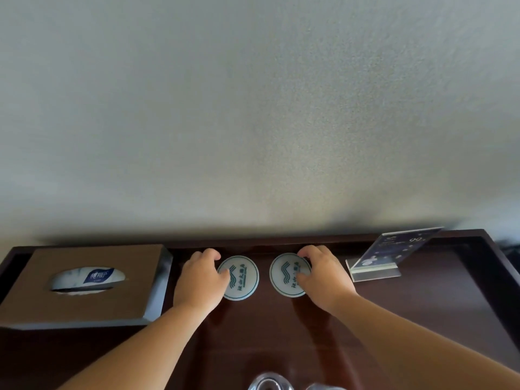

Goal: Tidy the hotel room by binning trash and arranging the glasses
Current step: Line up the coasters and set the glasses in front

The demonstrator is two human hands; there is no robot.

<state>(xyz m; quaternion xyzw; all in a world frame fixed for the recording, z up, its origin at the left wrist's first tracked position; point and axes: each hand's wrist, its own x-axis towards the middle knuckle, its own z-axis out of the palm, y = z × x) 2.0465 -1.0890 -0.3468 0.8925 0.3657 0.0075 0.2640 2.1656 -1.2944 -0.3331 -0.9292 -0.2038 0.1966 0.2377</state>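
Note:
Two round white coasters with a teal logo lie side by side near the back of a dark wooden tray (422, 319). My left hand (201, 280) grips the left coaster (242, 278) at its left edge, thumb on top. The right coaster (285, 275) is held at its right edge by my right hand (323, 280), fingers curled over the rim. At the bottom edge of the view the rim of one clear glass (270, 382) shows, with a sliver of a second glass (315, 387) beside it.
A brown tissue box (84, 302) with a blue-and-white tissue pack showing through its oval slot sits at the left. A clear acrylic sign stand (394, 254) leans at the back right. A pale wall rises directly behind the tray.

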